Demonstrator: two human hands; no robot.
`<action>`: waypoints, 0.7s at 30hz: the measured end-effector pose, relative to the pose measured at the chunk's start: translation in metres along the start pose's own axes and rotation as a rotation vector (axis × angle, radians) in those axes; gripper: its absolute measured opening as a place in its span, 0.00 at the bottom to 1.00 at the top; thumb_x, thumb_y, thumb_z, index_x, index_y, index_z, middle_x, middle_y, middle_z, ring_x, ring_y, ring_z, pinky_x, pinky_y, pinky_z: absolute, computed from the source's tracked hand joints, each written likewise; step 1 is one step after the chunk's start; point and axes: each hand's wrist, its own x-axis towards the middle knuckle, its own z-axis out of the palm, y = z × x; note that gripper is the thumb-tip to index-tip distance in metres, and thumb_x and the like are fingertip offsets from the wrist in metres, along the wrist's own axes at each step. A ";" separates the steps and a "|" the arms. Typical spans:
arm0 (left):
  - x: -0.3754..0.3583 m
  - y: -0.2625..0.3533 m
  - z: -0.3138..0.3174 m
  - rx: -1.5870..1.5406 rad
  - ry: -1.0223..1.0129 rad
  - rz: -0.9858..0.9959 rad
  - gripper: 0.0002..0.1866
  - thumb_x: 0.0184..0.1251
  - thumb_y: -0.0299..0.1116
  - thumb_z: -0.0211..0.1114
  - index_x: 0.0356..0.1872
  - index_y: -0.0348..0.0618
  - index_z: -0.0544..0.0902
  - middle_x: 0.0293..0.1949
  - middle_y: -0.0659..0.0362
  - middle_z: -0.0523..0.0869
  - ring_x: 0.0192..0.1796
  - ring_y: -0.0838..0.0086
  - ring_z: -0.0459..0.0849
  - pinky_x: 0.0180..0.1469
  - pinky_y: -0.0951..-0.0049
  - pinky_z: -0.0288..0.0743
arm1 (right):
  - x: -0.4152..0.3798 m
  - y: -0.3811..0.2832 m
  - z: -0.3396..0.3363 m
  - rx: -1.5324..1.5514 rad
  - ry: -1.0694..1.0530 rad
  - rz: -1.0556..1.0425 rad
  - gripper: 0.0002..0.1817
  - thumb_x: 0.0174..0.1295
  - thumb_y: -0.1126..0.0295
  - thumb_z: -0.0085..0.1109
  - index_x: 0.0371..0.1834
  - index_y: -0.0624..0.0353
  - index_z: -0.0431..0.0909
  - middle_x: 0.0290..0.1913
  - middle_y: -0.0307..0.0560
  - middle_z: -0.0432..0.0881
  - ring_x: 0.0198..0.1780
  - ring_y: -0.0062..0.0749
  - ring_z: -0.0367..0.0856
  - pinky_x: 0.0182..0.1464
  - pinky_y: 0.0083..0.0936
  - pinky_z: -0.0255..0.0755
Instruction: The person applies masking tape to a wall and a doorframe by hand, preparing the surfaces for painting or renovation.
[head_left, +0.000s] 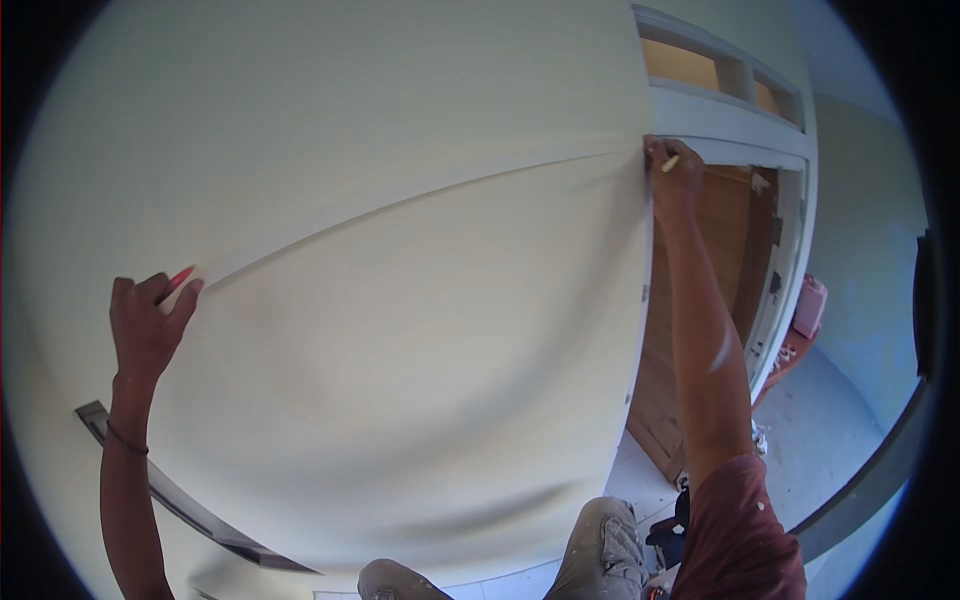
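Observation:
My left hand (148, 320) presses against the pale wall (400, 330) at the left, holding a red pencil (180, 277) at the low end of a thin raised line or strip (420, 200) that runs across the wall. My right hand (672, 168) reaches up to the strip's other end, at the wall's corner edge, gripping a short yellowish stick (669, 163). Both arms are stretched wide apart.
A white door frame (790, 230) with a wooden door (720, 260) stands right of the wall corner. A pink object (808, 305) sits on the dusty floor (820, 430) beyond. A dark metal bar (180, 495) lies low left. My knees (600, 550) show at the bottom.

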 end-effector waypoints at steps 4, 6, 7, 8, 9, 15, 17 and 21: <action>0.003 0.005 0.004 0.024 0.076 -0.008 0.31 0.66 0.50 0.76 0.13 0.38 0.74 0.11 0.53 0.68 0.25 0.59 0.66 0.31 0.56 0.65 | 0.002 0.015 0.009 0.096 -0.010 0.045 0.12 0.67 0.68 0.70 0.33 0.69 0.86 0.26 0.40 0.83 0.28 0.23 0.74 0.33 0.25 0.68; 0.006 0.004 0.007 0.023 0.072 -0.028 0.33 0.65 0.52 0.76 0.11 0.38 0.73 0.10 0.53 0.67 0.23 0.60 0.64 0.29 0.56 0.64 | 0.002 0.015 0.008 0.125 -0.019 0.080 0.12 0.68 0.68 0.70 0.33 0.69 0.86 0.27 0.38 0.82 0.28 0.21 0.73 0.33 0.24 0.68; 0.010 0.004 0.006 0.020 0.069 -0.032 0.34 0.65 0.53 0.75 0.10 0.38 0.73 0.09 0.53 0.66 0.22 0.60 0.63 0.29 0.56 0.63 | 0.003 0.015 0.007 0.131 -0.022 0.087 0.12 0.69 0.68 0.69 0.33 0.68 0.86 0.27 0.38 0.81 0.29 0.20 0.74 0.34 0.23 0.68; 0.013 0.004 0.005 0.057 0.021 -0.060 0.34 0.65 0.54 0.75 0.11 0.38 0.73 0.10 0.53 0.68 0.21 0.60 0.64 0.30 0.56 0.65 | 0.002 0.015 0.008 0.135 -0.025 0.091 0.12 0.70 0.68 0.69 0.33 0.68 0.86 0.27 0.37 0.81 0.30 0.20 0.75 0.35 0.22 0.69; 0.014 0.006 0.003 0.092 -0.031 -0.092 0.33 0.65 0.55 0.75 0.12 0.38 0.74 0.10 0.53 0.70 0.20 0.59 0.65 0.31 0.57 0.67 | 0.001 0.015 0.008 0.138 -0.015 0.080 0.12 0.69 0.68 0.69 0.33 0.68 0.86 0.27 0.36 0.81 0.29 0.19 0.73 0.34 0.22 0.68; 0.015 -0.001 0.021 0.181 -0.047 -0.140 0.34 0.67 0.57 0.73 0.12 0.42 0.71 0.11 0.54 0.71 0.17 0.58 0.68 0.36 0.56 0.72 | -0.013 0.011 0.014 0.155 0.014 0.035 0.12 0.68 0.68 0.71 0.31 0.68 0.85 0.25 0.34 0.79 0.27 0.18 0.70 0.30 0.21 0.65; 0.020 -0.001 0.022 0.199 -0.069 -0.146 0.34 0.67 0.58 0.72 0.12 0.42 0.71 0.12 0.54 0.71 0.18 0.58 0.71 0.38 0.56 0.74 | -0.013 0.007 0.012 0.165 0.001 0.034 0.13 0.68 0.68 0.71 0.31 0.68 0.86 0.25 0.34 0.79 0.27 0.18 0.71 0.30 0.22 0.65; 0.024 0.007 0.026 0.213 -0.170 -0.197 0.33 0.68 0.59 0.71 0.15 0.42 0.73 0.13 0.54 0.74 0.20 0.58 0.74 0.42 0.55 0.76 | -0.014 0.004 0.013 0.100 0.009 0.017 0.13 0.68 0.68 0.71 0.31 0.68 0.85 0.25 0.35 0.79 0.27 0.18 0.72 0.30 0.21 0.65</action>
